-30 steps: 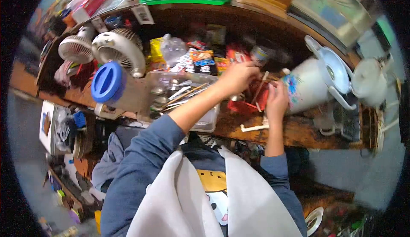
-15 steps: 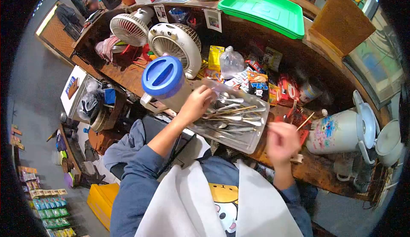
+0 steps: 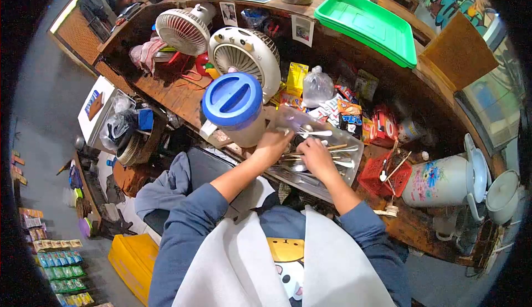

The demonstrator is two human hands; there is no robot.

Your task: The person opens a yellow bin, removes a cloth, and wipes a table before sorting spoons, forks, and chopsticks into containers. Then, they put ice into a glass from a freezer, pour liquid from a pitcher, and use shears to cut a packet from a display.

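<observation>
A clear plastic tray (image 3: 354, 169) holds spoons, forks and wooden-looking sticks. Both of my hands meet over its near left part. My left hand (image 3: 272, 145) has its fingers curled inward, and what they hold is hidden. Close beside it, my right hand (image 3: 317, 156) is closed at a small dark object (image 3: 300, 139) between the two hands, too covered to name. A white spoon (image 3: 316, 133) lies just beyond my fingers. The pitcher (image 3: 244, 135) with a blue lid (image 3: 232, 99) stands left of the tray, close to my left hand.
Two fans (image 3: 244, 58) (image 3: 182, 32) stand at the back left. Snack packets (image 3: 349, 109) and a knotted plastic bag (image 3: 317, 86) lie behind the tray. To the right are a red basket (image 3: 372, 177) with sticks and a large flowered container (image 3: 438, 181). A green tray (image 3: 368, 27) rests on the upper ledge.
My right hand has moved left from beyond the tray's right side to the cutlery, beside my left hand. My left hand has shifted slightly down in view. The camera view has turned a little.
</observation>
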